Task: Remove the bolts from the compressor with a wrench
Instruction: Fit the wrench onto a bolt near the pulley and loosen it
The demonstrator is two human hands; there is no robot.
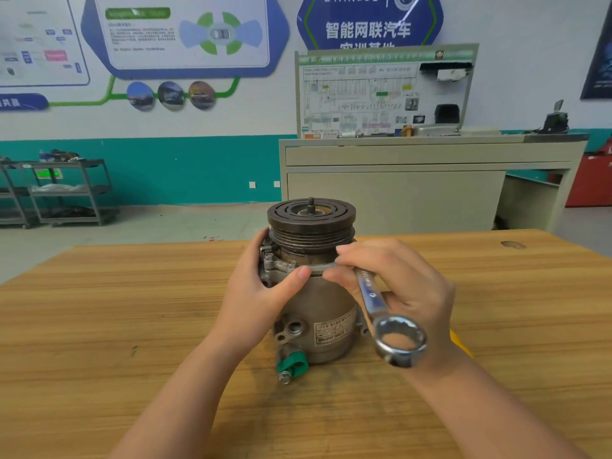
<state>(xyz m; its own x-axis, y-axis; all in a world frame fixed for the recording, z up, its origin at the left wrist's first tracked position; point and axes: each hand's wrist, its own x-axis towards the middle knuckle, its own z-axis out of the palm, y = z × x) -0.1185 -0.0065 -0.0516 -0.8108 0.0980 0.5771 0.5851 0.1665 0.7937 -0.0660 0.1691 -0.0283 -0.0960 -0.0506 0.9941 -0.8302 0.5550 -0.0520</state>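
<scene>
Head view. Compressor stands on end near the middle of the wooden table, long axis vertical. Grooved pulley is at the top, with a short threaded shaft stub pointing straight up from its hub. Label plate on the lower body faces the camera, slightly right. At the base, a lug with a green cap and a bolt head points toward the camera.

Left hand: wrapped around the left side of the compressor body just under the pulley, fingers curled behind the housing, thumb laid across the front near the bracket. It grips the compressor.

Right hand: fingers curled, pinching the wrench near its far end, right against the compressor's upper body below the pulley. Wrench is a combination type; its long axis runs from the compressor diagonally down and toward the camera, to the right. Ring end is free, nearest the camera, in front of the right wrist. The far end is hidden by the fingertips; I cannot tell whether it sits on a bolt.

Background: grey cabinet with a wiring diagram board behind the table; metal shelf carts at left against a teal and white wall.
</scene>
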